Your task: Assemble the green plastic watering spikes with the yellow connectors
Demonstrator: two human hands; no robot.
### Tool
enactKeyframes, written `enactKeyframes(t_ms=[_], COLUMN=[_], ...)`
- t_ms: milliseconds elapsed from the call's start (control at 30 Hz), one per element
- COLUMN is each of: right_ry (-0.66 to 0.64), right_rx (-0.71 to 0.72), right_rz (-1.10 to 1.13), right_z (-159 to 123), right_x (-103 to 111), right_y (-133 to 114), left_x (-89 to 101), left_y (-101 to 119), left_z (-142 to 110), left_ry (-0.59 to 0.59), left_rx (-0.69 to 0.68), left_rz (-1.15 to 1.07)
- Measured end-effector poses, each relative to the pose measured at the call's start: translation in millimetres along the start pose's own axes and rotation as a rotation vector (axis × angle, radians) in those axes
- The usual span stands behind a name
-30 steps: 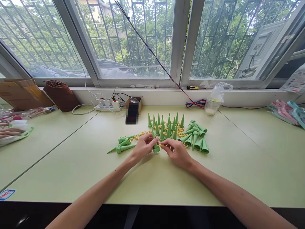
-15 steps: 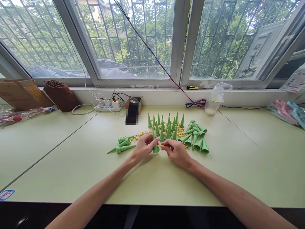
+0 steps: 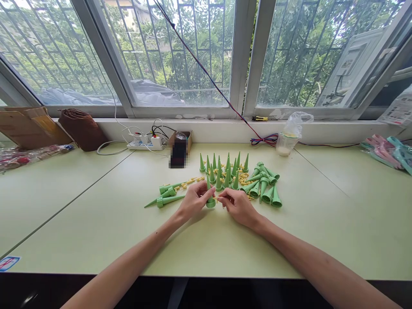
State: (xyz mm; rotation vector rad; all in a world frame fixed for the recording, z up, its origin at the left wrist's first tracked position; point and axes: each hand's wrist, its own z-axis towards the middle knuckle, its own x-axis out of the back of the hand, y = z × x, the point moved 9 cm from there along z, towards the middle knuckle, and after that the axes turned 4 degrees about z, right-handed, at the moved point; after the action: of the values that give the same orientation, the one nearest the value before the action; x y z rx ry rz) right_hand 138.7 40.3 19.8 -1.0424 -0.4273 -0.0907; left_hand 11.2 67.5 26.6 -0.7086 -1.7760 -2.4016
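Head view: left hand (image 3: 194,199) curls round an upright green cone (image 3: 210,203); right hand (image 3: 240,207), fingertips together, pinches a yellow piece (image 3: 216,199).

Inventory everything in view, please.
Standing cones: roughly thirteen, green, centre
Heaped cones: several, green, right
Lying cones: three, green, left
Small pieces: many, yellow, around cones
Tabletop: one, pale green, foreground
Power strip: one, white, rear left
Pixelated object: one, dark, rear
Small box: one, brown, behind that
Rolled bundle: one, brown, rear left
Cardboard: one, brown, far left
Packets: uncounted, mixed, far left
Bagged cup: one, clear, rear right
Clustered items: uncounted, pink/teal, far right
Cable: one, red-blue, rear
Tool: one, yellow-black, sill
Window frames: several, grey, back
Trees: many, green, outside
Forearms: two, bare, front
Left grip: one, bare, on green cone
Right grip: one, bare, on yellow piece
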Motion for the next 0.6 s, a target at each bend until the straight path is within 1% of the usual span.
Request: enactKeyframes(t_ms=[333, 600], right_ry=[0.015, -0.004], right_rx=[-0.003, -0.024], right_rz=[-0.04, -0.054], right_z=[0.4, 0.6], right_x=[-0.1, -1.6], right_y=[0.7, 2.2], left_x=[-1.9, -1.7], left_y=[2.5, 1.2], left_z=[-1.2, -0.2], left_ry=[-0.022, -0.003], left_rx=[-0.021, -0.021], left_rz=[-0.003, 0.001])
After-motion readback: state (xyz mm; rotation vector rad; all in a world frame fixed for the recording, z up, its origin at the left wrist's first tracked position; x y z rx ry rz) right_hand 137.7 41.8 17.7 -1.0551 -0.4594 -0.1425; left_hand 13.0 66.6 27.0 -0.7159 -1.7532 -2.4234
